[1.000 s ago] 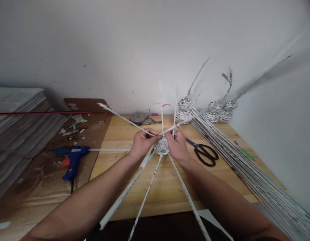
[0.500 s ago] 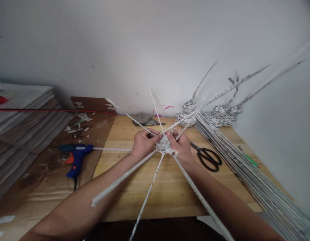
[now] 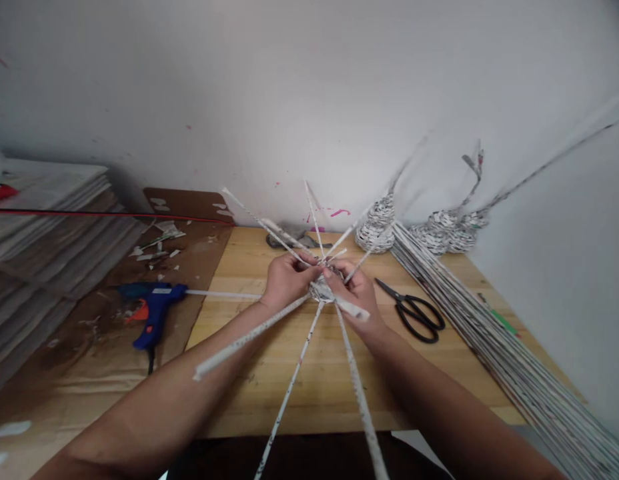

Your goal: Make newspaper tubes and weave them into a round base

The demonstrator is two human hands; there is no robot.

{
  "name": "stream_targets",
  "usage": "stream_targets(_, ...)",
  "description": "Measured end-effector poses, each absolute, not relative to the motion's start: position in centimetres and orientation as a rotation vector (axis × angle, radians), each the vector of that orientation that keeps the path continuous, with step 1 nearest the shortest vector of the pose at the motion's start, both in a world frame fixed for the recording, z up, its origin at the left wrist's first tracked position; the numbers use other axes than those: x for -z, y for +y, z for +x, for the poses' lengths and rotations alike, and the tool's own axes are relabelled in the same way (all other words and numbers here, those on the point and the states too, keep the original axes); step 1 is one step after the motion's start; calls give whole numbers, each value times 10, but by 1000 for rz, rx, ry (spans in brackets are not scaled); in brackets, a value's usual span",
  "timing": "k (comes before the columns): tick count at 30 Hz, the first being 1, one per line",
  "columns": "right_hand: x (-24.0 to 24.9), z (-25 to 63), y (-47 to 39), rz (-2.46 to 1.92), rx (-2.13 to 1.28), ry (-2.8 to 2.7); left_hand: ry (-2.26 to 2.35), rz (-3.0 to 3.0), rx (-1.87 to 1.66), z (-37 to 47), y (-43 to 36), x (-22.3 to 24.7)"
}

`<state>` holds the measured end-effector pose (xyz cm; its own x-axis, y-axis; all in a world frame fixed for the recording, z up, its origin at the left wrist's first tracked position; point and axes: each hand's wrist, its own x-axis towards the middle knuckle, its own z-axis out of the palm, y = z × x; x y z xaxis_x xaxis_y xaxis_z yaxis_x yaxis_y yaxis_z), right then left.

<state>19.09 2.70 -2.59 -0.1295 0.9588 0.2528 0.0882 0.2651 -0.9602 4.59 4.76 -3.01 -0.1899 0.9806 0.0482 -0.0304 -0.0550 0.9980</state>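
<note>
A small woven piece [image 3: 321, 288] of rolled newspaper is held above the wooden table, with several long paper tubes fanning out from it. My left hand [image 3: 288, 280] pinches its left and upper edge between thumb and fingers. On the right side my right hand [image 3: 357, 290] grips it, the thumb pressed on its top. One short tube end sticks out over the right palm. Two tubes reach down toward my body and another crosses above my left forearm. The fingertips behind the piece are partly hidden.
Black scissors [image 3: 418, 317] lie right of my right hand, beside a long bundle of paper tubes [image 3: 454, 300]. Woven gourd-like pieces [image 3: 377, 227] stand at the wall. A blue glue gun [image 3: 159, 313] rests on cardboard at left, near stacked sheets [image 3: 49, 200].
The woven piece has turned slightly in my hands, and its tubes have shifted: the lower right one now points more straight down. The long tube that reached to the upper right no longer extends there.
</note>
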Motion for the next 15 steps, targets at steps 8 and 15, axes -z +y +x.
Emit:
stream_targets(8, 29, 193, 32, -1144, -904, -1407, 1354, 1473, -1378, 43, 43, 30)
stream_targets(15, 32, 193, 36, -1182, -874, -1340, 1316, 1796, -1467, 43, 40, 25)
